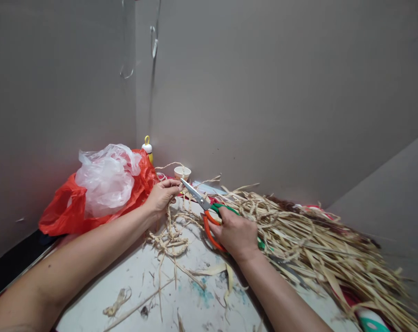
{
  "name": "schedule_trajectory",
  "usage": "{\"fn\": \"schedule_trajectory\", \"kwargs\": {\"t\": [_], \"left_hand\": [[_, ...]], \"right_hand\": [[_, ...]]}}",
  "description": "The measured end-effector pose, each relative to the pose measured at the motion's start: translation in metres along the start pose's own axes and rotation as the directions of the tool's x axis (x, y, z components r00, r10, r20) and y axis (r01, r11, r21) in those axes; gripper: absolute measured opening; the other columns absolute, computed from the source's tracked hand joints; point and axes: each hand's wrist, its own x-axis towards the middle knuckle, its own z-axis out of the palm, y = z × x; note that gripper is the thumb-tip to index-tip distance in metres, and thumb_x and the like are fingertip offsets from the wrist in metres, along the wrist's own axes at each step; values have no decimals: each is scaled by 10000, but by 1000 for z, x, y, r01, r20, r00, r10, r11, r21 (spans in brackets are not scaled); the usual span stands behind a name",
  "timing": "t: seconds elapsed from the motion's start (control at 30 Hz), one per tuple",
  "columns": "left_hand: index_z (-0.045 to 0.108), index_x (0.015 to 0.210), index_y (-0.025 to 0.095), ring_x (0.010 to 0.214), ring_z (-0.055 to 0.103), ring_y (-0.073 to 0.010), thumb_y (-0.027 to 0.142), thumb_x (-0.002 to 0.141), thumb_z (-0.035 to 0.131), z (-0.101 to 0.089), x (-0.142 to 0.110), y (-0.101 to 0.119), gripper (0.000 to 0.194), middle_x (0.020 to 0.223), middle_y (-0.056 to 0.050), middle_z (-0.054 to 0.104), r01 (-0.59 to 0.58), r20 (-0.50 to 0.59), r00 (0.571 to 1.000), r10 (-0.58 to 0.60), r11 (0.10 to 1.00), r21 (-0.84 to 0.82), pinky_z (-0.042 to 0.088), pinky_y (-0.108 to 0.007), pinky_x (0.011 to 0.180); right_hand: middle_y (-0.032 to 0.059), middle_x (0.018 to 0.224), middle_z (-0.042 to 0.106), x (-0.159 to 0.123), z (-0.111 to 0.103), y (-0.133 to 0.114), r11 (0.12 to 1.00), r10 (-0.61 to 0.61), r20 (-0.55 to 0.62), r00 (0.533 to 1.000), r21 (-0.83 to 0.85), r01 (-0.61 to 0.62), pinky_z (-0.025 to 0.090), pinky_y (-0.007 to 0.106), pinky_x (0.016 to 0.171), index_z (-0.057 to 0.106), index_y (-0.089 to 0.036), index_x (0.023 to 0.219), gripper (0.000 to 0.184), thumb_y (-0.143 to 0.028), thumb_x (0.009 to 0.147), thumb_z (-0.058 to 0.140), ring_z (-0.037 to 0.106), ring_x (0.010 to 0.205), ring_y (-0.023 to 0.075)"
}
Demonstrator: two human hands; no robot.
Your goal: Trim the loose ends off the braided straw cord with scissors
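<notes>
My right hand [234,233] grips scissors [203,203] with one orange and one green handle; the steel blades point up and left toward my left hand. My left hand [162,193] is closed in a pinch on a braided cord of dried straw [169,226] that hangs down from the fingers and coils on the white, paint-stained table [195,290]. The blade tips sit just right of my left fingertips, close to the cord's upper end.
A large heap of dried straw strips [315,244] covers the table's right side. A red plastic bag with a clear bag on it [101,189] lies at the left. A small paper cup [182,173] and a yellow-capped bottle [147,148] stand in the wall corner. Straw scraps litter the table.
</notes>
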Motion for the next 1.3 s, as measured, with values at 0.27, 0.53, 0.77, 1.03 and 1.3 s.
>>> {"fn": "schedule_trajectory", "kwargs": {"t": [0.27, 0.53, 0.77, 1.03, 1.3], "left_hand": [[683, 732, 150, 491, 441, -58, 229, 548, 782, 5, -5, -1, 223, 598, 28, 593, -16, 9, 1000, 16, 999, 37, 316, -203, 487], [738, 738, 153, 562, 470, -94, 267, 650, 734, 22, -28, -9, 144, 627, -7, 631, -112, 277, 960, 36, 957, 266, 359, -235, 571], [733, 728, 146, 524, 423, -87, 324, 704, 690, 31, -43, -13, 184, 594, -10, 605, -41, 304, 951, -47, 960, 278, 307, -217, 508], [676, 678, 151, 541, 448, -94, 376, 683, 677, 14, -16, -18, 225, 631, -9, 588, -27, 22, 999, 23, 973, 228, 315, -198, 474], [695, 741, 153, 641, 495, -123, 413, 723, 654, 21, -26, -7, 264, 719, -29, 629, -128, 150, 985, 86, 945, 300, 366, -222, 570]], "right_hand": [[-5, 553, 589, 3, 2, -3, 757, 389, 233, 891, 470, -453, 310, 244, 504, 648, -204, 742, 407, -605, 727, 585, 486, 498, 128], [-55, 603, 571, 27, -18, -14, -292, 349, 648, 676, 761, -579, 358, 201, 438, 534, -208, 794, 360, -446, 635, 752, 456, 478, 82], [-68, 665, 585, 33, -25, -13, -483, 303, 686, 662, 709, -514, 438, 198, 503, 503, -206, 808, 430, -301, 540, 825, 534, 528, 75], [-79, 627, 574, 38, -28, -4, -420, 453, 608, 652, 791, -445, 418, 189, 465, 515, -209, 794, 393, -319, 564, 813, 540, 494, 73], [-70, 662, 592, 39, -31, -5, -456, 390, 607, 693, 781, -427, 450, 196, 507, 518, -215, 800, 364, -299, 589, 803, 554, 536, 76]]}}
